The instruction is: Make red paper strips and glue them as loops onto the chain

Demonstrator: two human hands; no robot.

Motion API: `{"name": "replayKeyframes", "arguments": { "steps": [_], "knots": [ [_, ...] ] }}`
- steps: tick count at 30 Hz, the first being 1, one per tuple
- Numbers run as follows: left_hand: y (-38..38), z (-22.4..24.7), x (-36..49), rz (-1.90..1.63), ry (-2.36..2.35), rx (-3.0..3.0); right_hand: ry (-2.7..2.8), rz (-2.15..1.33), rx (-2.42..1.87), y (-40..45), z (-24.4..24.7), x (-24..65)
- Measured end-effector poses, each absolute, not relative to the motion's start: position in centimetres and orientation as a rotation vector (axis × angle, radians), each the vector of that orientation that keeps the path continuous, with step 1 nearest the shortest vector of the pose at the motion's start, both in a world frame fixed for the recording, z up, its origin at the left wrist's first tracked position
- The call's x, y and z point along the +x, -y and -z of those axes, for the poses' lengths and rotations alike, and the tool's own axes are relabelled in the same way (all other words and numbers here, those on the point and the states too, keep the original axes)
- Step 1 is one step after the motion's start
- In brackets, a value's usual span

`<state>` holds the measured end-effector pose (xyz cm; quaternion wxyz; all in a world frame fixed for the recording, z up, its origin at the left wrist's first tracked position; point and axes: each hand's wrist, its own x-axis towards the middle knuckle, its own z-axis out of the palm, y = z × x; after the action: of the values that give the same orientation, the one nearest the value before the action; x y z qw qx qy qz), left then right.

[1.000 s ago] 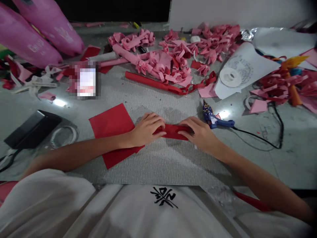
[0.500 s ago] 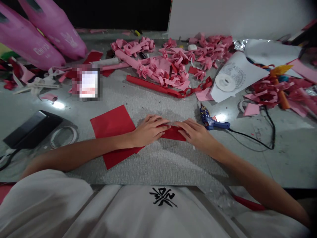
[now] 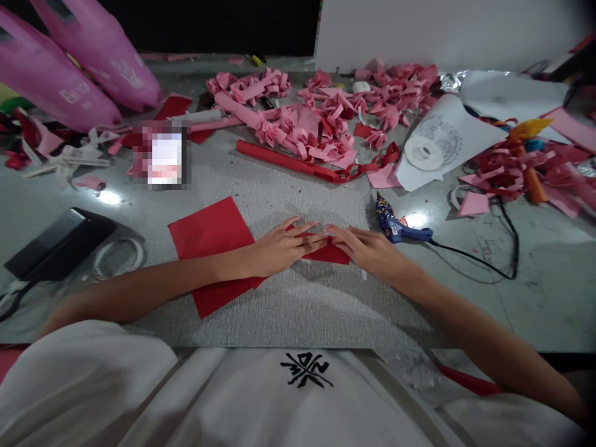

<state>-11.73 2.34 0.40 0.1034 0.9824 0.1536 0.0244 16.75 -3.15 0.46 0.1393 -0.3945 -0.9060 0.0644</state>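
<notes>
A narrow piece of red paper [image 3: 326,253] lies on the grey mat before me, partly hidden under both hands. My left hand [image 3: 285,247] rests flat on its left part, fingers stretched out and somewhat spread. From the other side my right hand [image 3: 367,245] lies on its right end, with fingers extended and the fingertips of both hands nearly meeting at the upper edge. Beneath my left wrist and forearm is a larger red sheet [image 3: 212,226]. To the right of my right hand stands a blue glue gun [image 3: 393,223] with a black cord.
Pink paper flowers and curls [image 3: 302,124] are heaped at the back. A red paper roll [image 3: 274,156] with a red chain lies before them. At right is a white tape roll [image 3: 423,153]; at left, a black device [image 3: 60,242], a clear ring [image 3: 118,259] and pink bottles [image 3: 100,56].
The fingers of my left hand have slid slightly right along the red paper. My right fingertips have shifted slightly left, and the two hands are closer together.
</notes>
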Motion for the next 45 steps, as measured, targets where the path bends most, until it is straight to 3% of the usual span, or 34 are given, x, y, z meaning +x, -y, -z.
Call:
{"name": "replayKeyframes", "arguments": {
  "steps": [26, 36, 45],
  "knots": [
    [-2.5, -0.6, -11.8, -0.04, -0.491, 2.937, 2.663, -0.126, -1.054, 2.7, -1.5, 15.9],
    [-2.7, 0.2, -12.0, -0.214, -0.392, 2.917, 2.453, -0.377, -1.178, 2.7, -0.7, 16.8],
    [-2.7, 0.3, -11.9, -0.231, -0.388, 2.889, 2.685, -0.116, -1.076, 2.6, -1.4, 16.5]
  ]
}}
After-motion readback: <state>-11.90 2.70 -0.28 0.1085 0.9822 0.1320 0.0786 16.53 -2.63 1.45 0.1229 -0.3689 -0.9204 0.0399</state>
